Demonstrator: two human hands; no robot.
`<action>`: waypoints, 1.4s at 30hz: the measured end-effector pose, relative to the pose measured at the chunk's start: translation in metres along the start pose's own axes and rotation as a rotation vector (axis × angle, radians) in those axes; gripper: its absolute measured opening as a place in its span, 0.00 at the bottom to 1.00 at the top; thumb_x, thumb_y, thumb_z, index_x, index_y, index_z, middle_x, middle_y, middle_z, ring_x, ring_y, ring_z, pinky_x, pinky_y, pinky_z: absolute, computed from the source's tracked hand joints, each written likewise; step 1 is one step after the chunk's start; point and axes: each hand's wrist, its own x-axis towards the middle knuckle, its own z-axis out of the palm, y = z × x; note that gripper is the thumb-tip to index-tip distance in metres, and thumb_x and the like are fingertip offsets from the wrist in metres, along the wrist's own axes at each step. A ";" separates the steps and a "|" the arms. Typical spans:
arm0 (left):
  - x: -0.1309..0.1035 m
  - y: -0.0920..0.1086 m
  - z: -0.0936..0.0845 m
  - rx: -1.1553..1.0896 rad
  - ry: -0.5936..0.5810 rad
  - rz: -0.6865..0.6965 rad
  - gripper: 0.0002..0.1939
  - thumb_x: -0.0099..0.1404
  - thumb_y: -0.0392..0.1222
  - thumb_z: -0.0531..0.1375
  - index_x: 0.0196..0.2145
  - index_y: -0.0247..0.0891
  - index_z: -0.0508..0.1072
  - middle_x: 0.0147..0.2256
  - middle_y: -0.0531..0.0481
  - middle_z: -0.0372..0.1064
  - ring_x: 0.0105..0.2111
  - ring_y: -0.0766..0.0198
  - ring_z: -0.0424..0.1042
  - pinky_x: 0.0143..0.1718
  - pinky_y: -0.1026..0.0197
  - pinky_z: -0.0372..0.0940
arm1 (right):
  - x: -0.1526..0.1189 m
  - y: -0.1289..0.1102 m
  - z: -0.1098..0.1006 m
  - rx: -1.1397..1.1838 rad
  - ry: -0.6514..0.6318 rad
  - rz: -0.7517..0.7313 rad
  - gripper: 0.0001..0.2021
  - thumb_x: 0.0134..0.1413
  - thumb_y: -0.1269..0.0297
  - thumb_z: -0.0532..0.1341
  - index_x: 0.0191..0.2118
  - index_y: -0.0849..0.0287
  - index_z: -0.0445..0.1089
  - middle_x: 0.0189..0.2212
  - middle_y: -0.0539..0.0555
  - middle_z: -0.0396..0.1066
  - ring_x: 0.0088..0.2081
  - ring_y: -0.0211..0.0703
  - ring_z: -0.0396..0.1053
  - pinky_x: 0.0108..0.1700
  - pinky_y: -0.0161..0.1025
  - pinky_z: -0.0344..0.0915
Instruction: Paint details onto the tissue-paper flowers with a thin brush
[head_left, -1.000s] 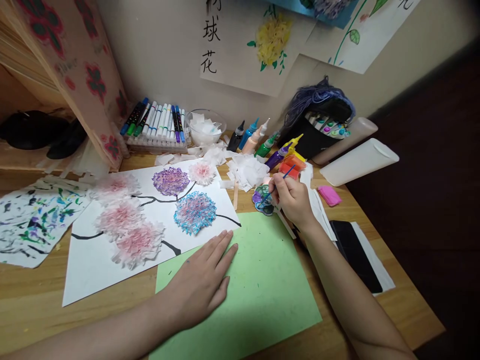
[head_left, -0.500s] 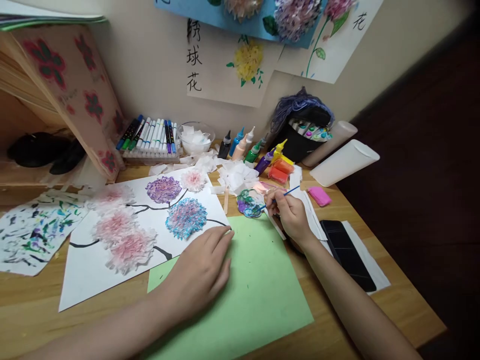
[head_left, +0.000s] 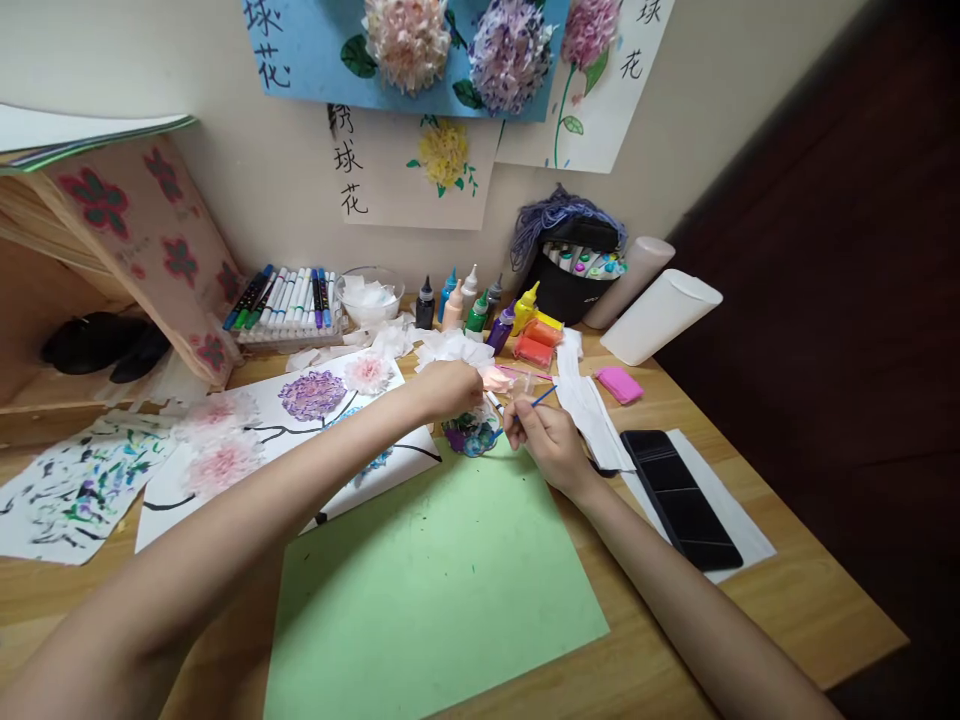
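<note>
My right hand (head_left: 546, 440) pinches a blue paintbrush (head_left: 541, 398), its tip pointing left toward a small paint palette (head_left: 469, 438) smeared with green, purple and blue. Reaching across, my left hand (head_left: 450, 388) is closed at the palette's far edge; its fingertips are partly hidden. The palette overlaps the top of a green sheet of paper (head_left: 442, 580). Under my left forearm lies a white sheet (head_left: 169, 500) with black branches and fluffy paper flowers, such as a purple flower (head_left: 311, 396) and a pink flower (head_left: 223, 462).
Several paint bottles (head_left: 480, 312) stand behind the palette, beside torn white tissue (head_left: 450, 348). Markers (head_left: 289, 298) and a glass bowl (head_left: 369, 298) are farther left. At right lie a phone (head_left: 682, 500), a pink packet (head_left: 619, 385) and a white bottle (head_left: 660, 318).
My left hand has gone from the green paper's left edge up to the palette, which sits slightly nearer me. My right hand has lowered with the brush. The view has tilted up.
</note>
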 end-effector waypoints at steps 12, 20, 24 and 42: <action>-0.021 -0.011 -0.011 -0.088 0.021 -0.131 0.10 0.57 0.43 0.57 0.30 0.39 0.79 0.30 0.47 0.76 0.27 0.64 0.69 0.25 0.65 0.54 | -0.017 0.004 0.005 -0.030 0.140 -0.244 0.18 0.64 0.61 0.46 0.27 0.58 0.66 0.20 0.49 0.64 0.23 0.35 0.63 0.28 0.34 0.60; -0.024 -0.014 -0.009 -0.098 0.045 -0.145 0.12 0.53 0.41 0.55 0.28 0.38 0.79 0.26 0.46 0.74 0.24 0.63 0.67 0.24 0.63 0.52 | -0.022 0.009 0.007 -0.059 0.184 -0.417 0.16 0.63 0.65 0.46 0.26 0.57 0.66 0.20 0.50 0.64 0.24 0.38 0.62 0.29 0.37 0.60; -0.024 -0.012 -0.011 -0.103 0.038 -0.142 0.12 0.53 0.42 0.56 0.27 0.38 0.79 0.24 0.47 0.73 0.22 0.64 0.66 0.23 0.63 0.52 | -0.023 0.008 0.007 -0.076 0.229 -0.471 0.15 0.62 0.67 0.47 0.28 0.58 0.66 0.20 0.50 0.65 0.24 0.37 0.62 0.28 0.37 0.59; -0.021 -0.013 -0.016 -0.146 0.038 -0.130 0.13 0.54 0.43 0.56 0.30 0.37 0.80 0.27 0.46 0.75 0.26 0.63 0.68 0.24 0.64 0.53 | -0.026 0.008 0.006 -0.168 0.256 -0.451 0.16 0.62 0.64 0.46 0.26 0.56 0.65 0.20 0.51 0.66 0.24 0.39 0.63 0.29 0.39 0.60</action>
